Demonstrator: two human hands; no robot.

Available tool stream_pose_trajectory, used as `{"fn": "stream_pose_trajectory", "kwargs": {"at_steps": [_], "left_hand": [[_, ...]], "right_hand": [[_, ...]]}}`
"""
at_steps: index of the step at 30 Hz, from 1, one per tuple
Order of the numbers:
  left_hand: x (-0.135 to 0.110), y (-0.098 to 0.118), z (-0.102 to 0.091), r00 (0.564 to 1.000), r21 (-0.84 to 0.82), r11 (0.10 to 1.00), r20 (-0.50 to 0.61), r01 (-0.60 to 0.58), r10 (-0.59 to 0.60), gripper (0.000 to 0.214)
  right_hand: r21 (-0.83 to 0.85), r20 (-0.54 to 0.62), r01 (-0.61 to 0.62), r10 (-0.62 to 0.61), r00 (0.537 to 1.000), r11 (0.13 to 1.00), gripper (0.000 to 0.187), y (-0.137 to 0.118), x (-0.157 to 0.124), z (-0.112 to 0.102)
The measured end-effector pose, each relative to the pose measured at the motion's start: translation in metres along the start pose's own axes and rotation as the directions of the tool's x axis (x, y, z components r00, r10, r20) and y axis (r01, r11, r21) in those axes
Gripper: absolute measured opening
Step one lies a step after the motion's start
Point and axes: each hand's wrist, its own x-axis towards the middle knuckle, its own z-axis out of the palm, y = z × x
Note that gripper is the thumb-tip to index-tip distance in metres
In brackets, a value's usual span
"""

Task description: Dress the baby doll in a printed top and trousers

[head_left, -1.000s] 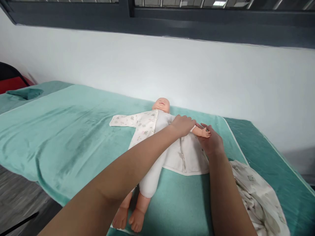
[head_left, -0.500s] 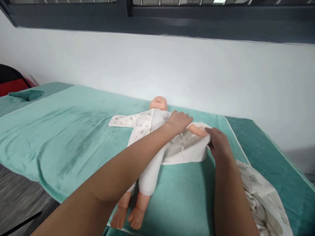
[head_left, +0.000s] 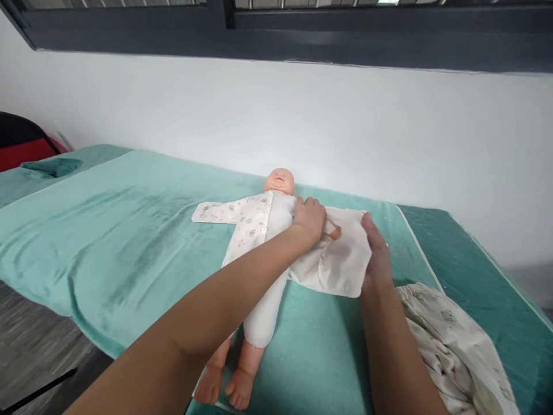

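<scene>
A baby doll lies on its back on a teal towel, feet toward me. A printed white baby shirt is spread under it, one sleeve out to the left. My left hand rests curled on the doll's chest and upper arm. My right hand grips the shirt's right flap and lifts it over the doll's right arm, whose small hand peeks out beneath the cloth.
A crumpled printed cloth lies at the lower right of the bed. A white wall runs close behind the doll. A folded teal cloth and a red-and-black chair sit at the far left. The bed's near edge drops to a grey floor.
My right hand has taken the shirt's right flap and raised it up and over the doll's arm. My left hand slid slightly left onto the doll's chest.
</scene>
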Motion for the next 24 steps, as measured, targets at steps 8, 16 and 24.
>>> {"fn": "stream_pose_trajectory", "kwargs": {"at_steps": [8, 16, 24], "left_hand": [[0.002, -0.041, -0.020, 0.996, -0.252, 0.964, 0.045, 0.080, -0.070, 0.027], [-0.017, -0.085, -0.044, 0.998, -0.791, 0.609, 0.048, 0.061, -0.037, 0.038], [-0.040, -0.087, -0.052, 0.968, -0.500, 0.863, 0.170, -0.077, 0.185, 0.070]], "right_hand": [[-0.017, 0.409, 0.026, -0.016, 0.912, 1.000, 0.050, 0.024, -0.009, 0.024], [-0.407, 0.555, 0.360, -0.086, 0.828, 0.839, 0.065, 0.038, -0.030, 0.042], [-0.551, 0.739, 0.656, -0.065, 0.671, 0.516, 0.074, 0.036, -0.031, 0.043]]}}
